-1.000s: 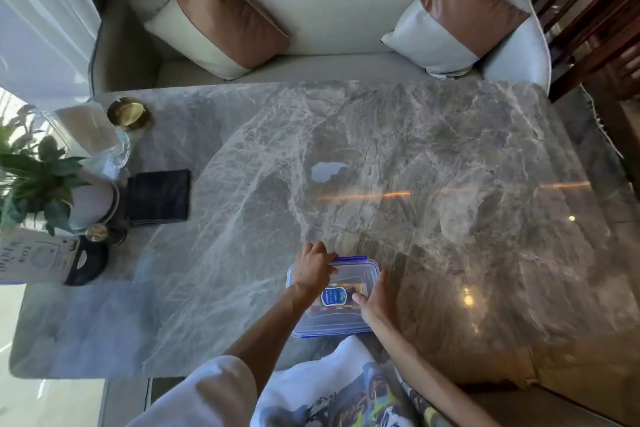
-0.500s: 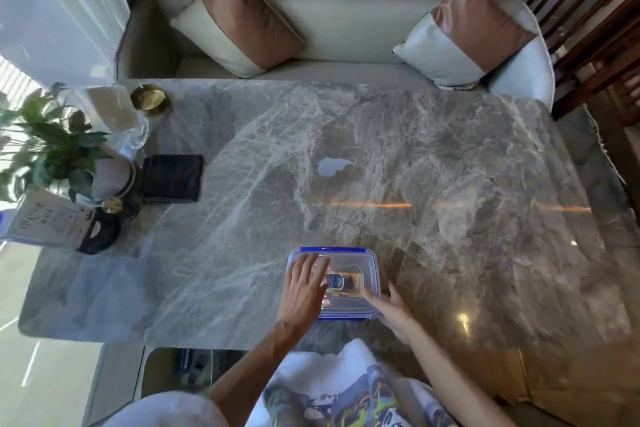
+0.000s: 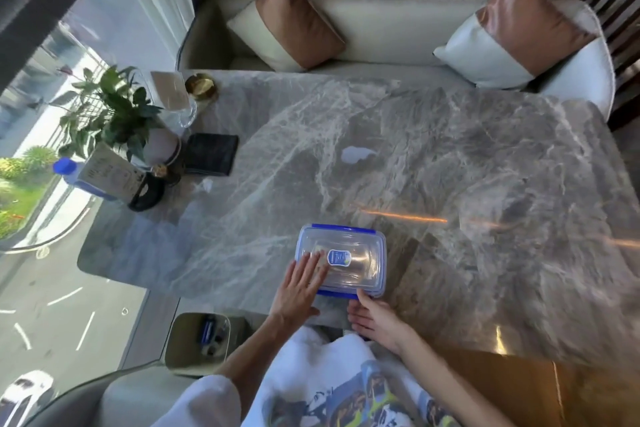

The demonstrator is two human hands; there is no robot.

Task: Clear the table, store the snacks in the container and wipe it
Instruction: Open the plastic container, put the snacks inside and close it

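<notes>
Container [image 3: 360, 263] lidded on the worktop [image 3: 450, 166]; my left grip [image 3: 298, 291] lies flat on it, right grip [image 3: 377, 322] loose at its edge. Wiping remains.

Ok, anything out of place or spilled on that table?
A small white crumpled scrap lies loose on the table beside the black mat. A pale patch mid-table could be a puddle or a reflection; cannot tell. The container sits flat, lid on.

Container [image 3: 356, 253]: set on the worktop [image 3: 450, 166], near the front edge.
Left hand [image 3: 298, 288]: laid flat on the container's left part.
Plant [image 3: 107, 111]: placed at the worktop's left end.
</notes>
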